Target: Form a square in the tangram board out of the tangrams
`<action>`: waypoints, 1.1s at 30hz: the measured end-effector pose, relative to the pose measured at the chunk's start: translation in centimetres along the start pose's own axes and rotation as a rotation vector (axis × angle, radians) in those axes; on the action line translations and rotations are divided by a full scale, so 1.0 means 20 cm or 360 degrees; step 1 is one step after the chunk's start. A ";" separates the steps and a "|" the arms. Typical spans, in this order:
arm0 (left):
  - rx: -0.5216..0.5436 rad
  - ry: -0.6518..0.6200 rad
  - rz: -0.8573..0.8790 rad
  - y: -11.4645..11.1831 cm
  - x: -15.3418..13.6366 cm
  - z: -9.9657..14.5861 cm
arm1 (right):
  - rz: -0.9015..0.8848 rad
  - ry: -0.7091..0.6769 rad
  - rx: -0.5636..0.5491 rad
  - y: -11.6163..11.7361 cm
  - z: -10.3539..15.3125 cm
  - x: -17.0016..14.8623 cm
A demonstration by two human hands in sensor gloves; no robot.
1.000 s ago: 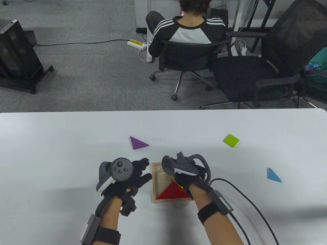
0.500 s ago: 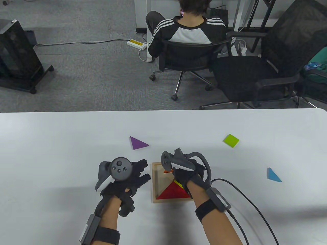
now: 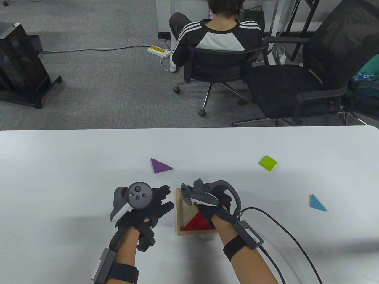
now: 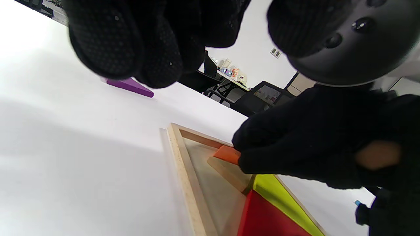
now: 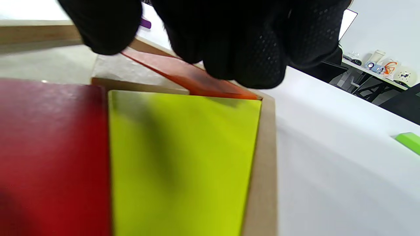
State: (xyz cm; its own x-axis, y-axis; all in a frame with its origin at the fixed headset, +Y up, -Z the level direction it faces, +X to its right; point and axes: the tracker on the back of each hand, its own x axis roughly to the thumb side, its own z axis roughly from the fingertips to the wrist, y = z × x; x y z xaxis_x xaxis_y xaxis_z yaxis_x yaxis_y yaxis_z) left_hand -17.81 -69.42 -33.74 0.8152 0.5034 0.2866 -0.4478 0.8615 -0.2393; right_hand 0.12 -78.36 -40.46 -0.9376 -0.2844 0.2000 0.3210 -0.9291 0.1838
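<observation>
**Orange piece being seated at the far edge of the board**

Orange and thin, the piece [image 5: 193,78] sat tilted at the far side of the wooden tangram board [image 3: 179,219], one end resting near the far right corner of the frame, the other raised under my right hand [image 3: 213,201]. My right fingertips [image 5: 249,49] were curled down onto it, pressing and holding it from above. My left hand [image 3: 148,207] lay relaxed on the table [image 3: 59,165] just beside the board's left rim, fingers loose and holding nothing.

Inside the board, the red triangle [image 3: 197,223] filled the near part and the yellow-green triangle [image 5: 183,157] lay against the right wall, touching the orange piece's lower edge. Bare board floor showed to the left. Outside the board lay the purple triangle [image 3: 160,166], the green square [image 3: 268,163] and the blue triangle [image 3: 317,203], well apart.

To seat the piece well, I judged it should be lowered flat with its long edge kept against the yellow-green triangle and slid into the corner, not forced down. Bracing the rim with the left hand would likely stop the board shifting.
</observation>
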 end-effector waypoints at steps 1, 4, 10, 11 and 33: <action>-0.0001 0.0001 0.0000 0.00 0.00 0.00 | 0.0002 0.0004 -0.0007 0.00 -0.01 0.02; 0.0001 0.0004 0.0002 0.00 0.00 0.00 | 0.0081 0.0019 -0.0021 0.01 0.01 0.04; 0.0004 0.0007 0.0008 0.01 0.00 0.01 | 0.0093 0.0055 0.0009 0.01 0.01 0.04; 0.0005 0.0007 0.0008 0.01 -0.01 0.01 | 0.0093 0.0066 0.0018 0.01 0.00 0.04; 0.0044 -0.0010 -0.0032 0.04 0.02 0.02 | -0.0093 0.0070 -0.0135 -0.15 0.22 -0.28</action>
State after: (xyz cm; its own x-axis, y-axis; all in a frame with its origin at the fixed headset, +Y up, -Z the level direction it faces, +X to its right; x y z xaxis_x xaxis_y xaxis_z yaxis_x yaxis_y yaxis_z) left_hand -18.05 -68.43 -33.40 0.8218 0.4862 0.2972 -0.4413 0.8730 -0.2077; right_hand 4.97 -72.88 -37.88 -0.9600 -0.2374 0.1485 0.2548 -0.9606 0.1114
